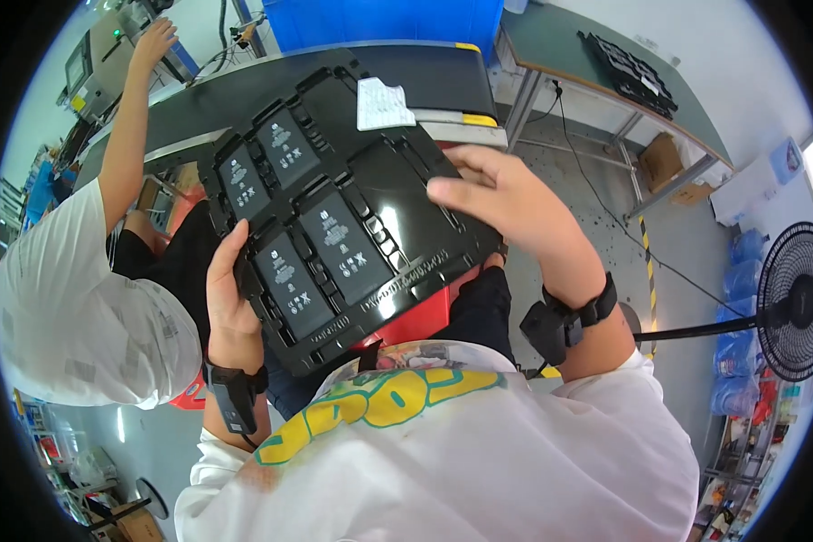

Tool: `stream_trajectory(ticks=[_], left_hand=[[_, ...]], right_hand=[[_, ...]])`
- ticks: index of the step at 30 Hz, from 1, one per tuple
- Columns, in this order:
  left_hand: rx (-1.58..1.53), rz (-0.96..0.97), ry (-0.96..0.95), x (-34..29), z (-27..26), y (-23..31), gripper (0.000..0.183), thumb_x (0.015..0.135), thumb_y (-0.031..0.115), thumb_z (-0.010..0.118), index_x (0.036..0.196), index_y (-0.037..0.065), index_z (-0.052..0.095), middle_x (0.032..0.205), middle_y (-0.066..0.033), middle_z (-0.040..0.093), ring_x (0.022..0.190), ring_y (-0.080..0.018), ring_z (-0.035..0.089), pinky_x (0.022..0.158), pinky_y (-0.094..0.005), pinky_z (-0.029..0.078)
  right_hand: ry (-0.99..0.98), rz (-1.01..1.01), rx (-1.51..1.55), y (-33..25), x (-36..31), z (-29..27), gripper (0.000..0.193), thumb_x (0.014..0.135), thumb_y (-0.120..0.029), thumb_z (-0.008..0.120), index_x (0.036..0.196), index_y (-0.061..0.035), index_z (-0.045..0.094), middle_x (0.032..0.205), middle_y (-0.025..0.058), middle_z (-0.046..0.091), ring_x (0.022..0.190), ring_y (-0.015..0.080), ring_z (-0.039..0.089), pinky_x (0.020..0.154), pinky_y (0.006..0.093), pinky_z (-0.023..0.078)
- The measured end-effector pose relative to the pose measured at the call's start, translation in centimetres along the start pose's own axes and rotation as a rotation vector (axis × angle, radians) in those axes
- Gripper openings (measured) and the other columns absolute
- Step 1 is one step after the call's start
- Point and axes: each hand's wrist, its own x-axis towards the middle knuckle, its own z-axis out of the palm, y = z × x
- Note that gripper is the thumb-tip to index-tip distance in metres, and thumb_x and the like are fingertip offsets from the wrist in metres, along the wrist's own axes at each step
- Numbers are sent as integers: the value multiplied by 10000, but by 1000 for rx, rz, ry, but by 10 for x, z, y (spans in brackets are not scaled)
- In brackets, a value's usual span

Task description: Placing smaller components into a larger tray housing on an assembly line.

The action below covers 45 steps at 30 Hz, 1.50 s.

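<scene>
I have a black plastic tray (425,221) in the middle of the frame, tilted between my two hands. Four flat black batteries (344,246) sit in its pockets, all toward the left and lower part. My left hand (228,285) is closed around the tray's left edge, thumb up along the rim, the other fingers hidden. My right hand (506,194) is half curled at the right edge, thumb over the tray and a gap between thumb and forefinger; I can't tell how firmly it grips. A white slip of paper (384,104) is at the tray's upper edge, above my right hand.
</scene>
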Motion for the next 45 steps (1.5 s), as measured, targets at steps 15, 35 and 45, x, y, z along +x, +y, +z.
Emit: stream_trajectory(ticks=[15, 35, 45], left_hand=[[-183, -8, -125, -4, -5, -29, 580, 908, 568, 439, 1146, 60, 585, 997, -79, 667, 828, -165, 663, 712, -321, 563], [-121, -300, -93, -1, -27, -31, 656, 873, 605, 461, 1106, 13, 617, 1009, -114, 674, 888, -182, 662, 769, -335, 557], [-183, -213, -276, 22, -102, -38, 740, 864, 596, 500, 1315, 11, 448, 1174, -144, 609, 976, -231, 644, 869, -327, 523]], right_hand=[[2, 195, 4, 8, -58, -58, 546, 730, -5, 684, 1242, 62, 507, 1118, 84, 618, 991, 159, 588, 890, 283, 438], [-553, 109, -900, -58, 110, -44, 393, 656, -159, 779, 998, -25, 638, 897, 18, 641, 838, 117, 565, 749, 261, 427], [-819, 185, -989, -20, 179, 27, 547, 676, -147, 752, 1181, -29, 578, 1035, 84, 631, 886, 188, 607, 750, 307, 480]])
